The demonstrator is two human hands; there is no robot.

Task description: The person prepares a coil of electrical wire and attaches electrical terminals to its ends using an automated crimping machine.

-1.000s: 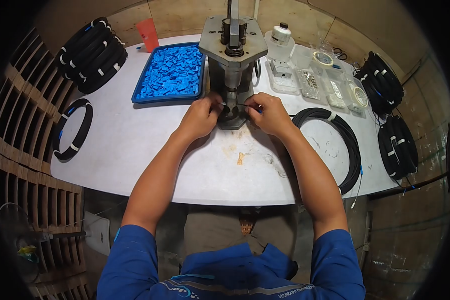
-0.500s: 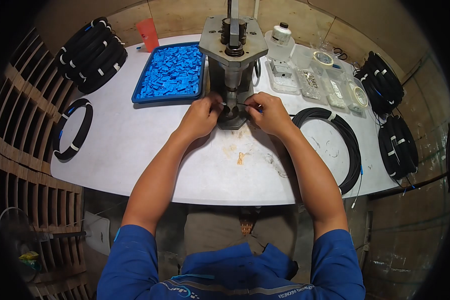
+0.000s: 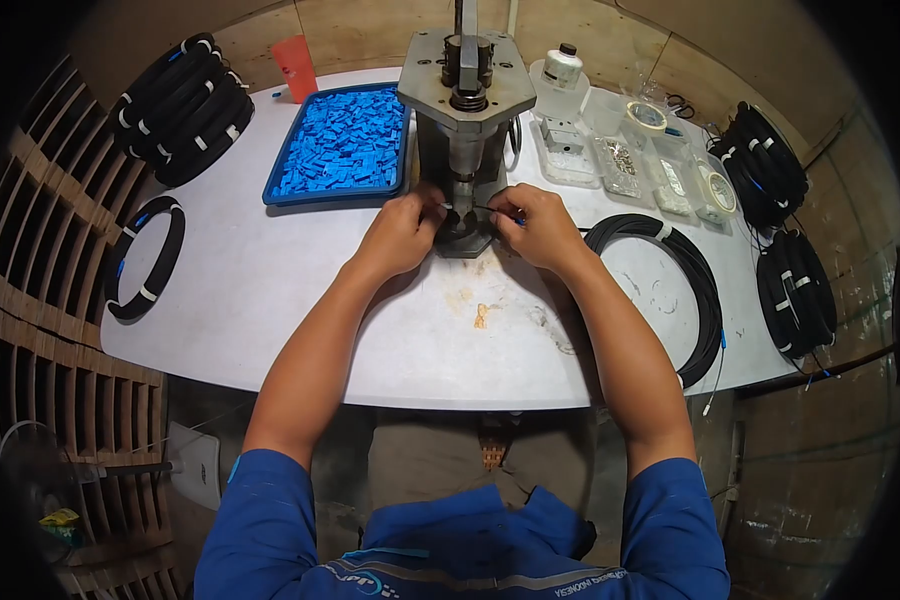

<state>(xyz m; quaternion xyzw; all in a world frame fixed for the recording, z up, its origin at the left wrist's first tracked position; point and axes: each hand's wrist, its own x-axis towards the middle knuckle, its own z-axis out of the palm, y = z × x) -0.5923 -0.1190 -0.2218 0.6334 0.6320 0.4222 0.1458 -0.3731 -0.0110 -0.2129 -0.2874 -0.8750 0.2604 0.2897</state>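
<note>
A metal hand press [image 3: 467, 90] stands at the middle of the table, and both my hands are at its base. My right hand [image 3: 538, 228] pinches a thin black cable [image 3: 484, 208] that reaches left into the press, with a bit of blue showing at the fingers. My left hand [image 3: 405, 232] is closed at the other side of the ram, where a small pale tip [image 3: 444, 206] shows by the fingertips; its kind is too small to make out. A coil of black cable [image 3: 708, 290] lies beside my right forearm.
A blue tray [image 3: 270, 196] of small blue plastic parts sits left of the press, with a red cup [image 3: 294, 68] behind. Clear bins [image 3: 620, 170], tape rolls [image 3: 646, 118] and a white bottle [image 3: 563, 66] stand at right. Black coils [image 3: 185, 110] line both table sides.
Both hands stay at the press base. Any shift of the cable is too slight to tell.
</note>
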